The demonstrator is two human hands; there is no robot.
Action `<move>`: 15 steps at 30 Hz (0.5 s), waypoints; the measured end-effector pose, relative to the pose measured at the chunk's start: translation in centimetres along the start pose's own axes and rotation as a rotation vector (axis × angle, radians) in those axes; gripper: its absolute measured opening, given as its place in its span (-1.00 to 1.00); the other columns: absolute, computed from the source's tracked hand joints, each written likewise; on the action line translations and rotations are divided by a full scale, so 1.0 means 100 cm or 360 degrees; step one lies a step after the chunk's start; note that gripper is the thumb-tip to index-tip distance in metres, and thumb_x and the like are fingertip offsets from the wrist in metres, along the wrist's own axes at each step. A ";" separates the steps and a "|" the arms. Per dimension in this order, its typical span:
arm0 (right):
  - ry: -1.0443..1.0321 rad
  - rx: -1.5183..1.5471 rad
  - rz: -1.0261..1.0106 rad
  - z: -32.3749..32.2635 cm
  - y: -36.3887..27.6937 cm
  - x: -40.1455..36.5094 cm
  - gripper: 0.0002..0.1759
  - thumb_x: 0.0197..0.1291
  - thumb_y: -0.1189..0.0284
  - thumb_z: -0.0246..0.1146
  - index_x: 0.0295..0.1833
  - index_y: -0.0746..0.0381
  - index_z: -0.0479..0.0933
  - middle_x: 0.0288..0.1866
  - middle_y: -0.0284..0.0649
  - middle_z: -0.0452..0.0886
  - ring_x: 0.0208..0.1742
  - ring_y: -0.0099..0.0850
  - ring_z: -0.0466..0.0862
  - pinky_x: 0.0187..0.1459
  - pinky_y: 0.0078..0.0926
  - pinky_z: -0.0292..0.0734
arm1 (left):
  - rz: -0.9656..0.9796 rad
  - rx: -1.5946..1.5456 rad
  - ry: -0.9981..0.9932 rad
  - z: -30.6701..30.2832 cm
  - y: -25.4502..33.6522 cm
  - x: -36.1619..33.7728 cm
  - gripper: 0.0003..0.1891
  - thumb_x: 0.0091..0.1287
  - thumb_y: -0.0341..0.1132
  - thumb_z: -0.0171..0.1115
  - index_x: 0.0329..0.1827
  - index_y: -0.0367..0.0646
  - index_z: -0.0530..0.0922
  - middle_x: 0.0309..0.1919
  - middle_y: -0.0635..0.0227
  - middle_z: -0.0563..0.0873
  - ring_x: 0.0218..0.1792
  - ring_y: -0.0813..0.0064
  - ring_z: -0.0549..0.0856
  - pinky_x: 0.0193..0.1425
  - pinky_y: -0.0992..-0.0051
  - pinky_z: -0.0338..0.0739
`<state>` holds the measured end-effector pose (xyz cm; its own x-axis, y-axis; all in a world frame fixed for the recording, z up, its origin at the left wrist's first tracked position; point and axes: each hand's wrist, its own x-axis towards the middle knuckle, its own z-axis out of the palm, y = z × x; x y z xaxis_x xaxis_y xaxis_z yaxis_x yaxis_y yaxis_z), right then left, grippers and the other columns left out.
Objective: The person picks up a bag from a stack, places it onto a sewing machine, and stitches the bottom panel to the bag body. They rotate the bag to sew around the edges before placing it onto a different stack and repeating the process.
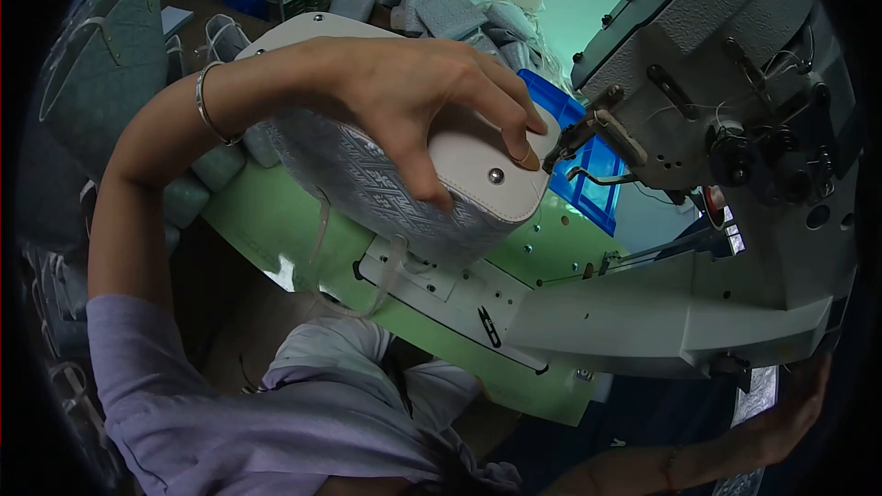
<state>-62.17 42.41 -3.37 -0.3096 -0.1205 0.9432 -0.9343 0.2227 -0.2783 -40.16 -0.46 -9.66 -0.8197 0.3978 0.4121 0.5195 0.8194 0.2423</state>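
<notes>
My left hand [418,92] grips a handbag [367,179] by its pale base, thumb on the near edge and fingers over the far edge. The bag is grey-blue with a woven-look pattern, and its base panel carries round metal studs. It is turned so the base faces up, with the base's right end at the needle area of a sewing machine [707,83]. A pale strap [378,289] hangs from the bag. My right hand [795,413] is raised beside the right end of the machine; its fingers are mostly dark and partly hidden.
Black thread snips [489,326] lie on the machine's white bed plate, set in a green tabletop [253,220]. Behind the machine stands a blue plastic basket [602,193]. Grey pieces [459,18] are heaped at the back. More bags [101,83] stand at the left.
</notes>
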 end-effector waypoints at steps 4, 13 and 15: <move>-0.0037 -0.1061 -0.0403 -0.013 0.050 0.068 -0.44 0.55 0.20 -0.22 0.42 0.34 0.31 0.36 0.03 0.44 0.39 -0.13 0.44 0.35 -0.29 0.37 | 0.0005 0.0012 -0.0007 0.000 0.001 0.000 -0.33 -0.28 -0.15 0.57 0.02 -0.13 0.67 0.20 0.12 0.59 0.09 0.11 0.59 0.28 0.12 0.42; -0.0037 -0.0584 0.0262 -0.039 0.160 0.064 -0.39 0.53 0.12 -0.17 0.45 0.33 0.26 0.42 0.09 0.34 0.42 -0.09 0.39 0.36 -0.22 0.38 | 0.0035 0.0060 -0.0061 -0.008 0.004 0.001 -0.34 -0.23 -0.15 0.55 0.05 -0.13 0.66 0.20 0.05 0.58 0.15 0.07 0.58 0.28 0.14 0.45; 0.0091 -0.0394 0.0425 -0.031 0.187 0.023 -0.38 0.53 0.10 -0.16 0.46 0.33 0.25 0.44 0.11 0.32 0.42 -0.08 0.39 0.36 -0.21 0.38 | 0.0033 0.0082 -0.0090 -0.008 0.006 0.001 -0.36 -0.18 -0.15 0.53 0.07 -0.16 0.66 0.20 -0.02 0.59 0.23 0.02 0.57 0.30 0.14 0.47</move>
<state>-79.82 49.31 -5.84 -0.5200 0.0265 0.8537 -0.7486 0.4671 -0.4705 -39.79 -0.25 -8.77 -0.8219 0.4366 0.3658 0.5248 0.8302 0.1883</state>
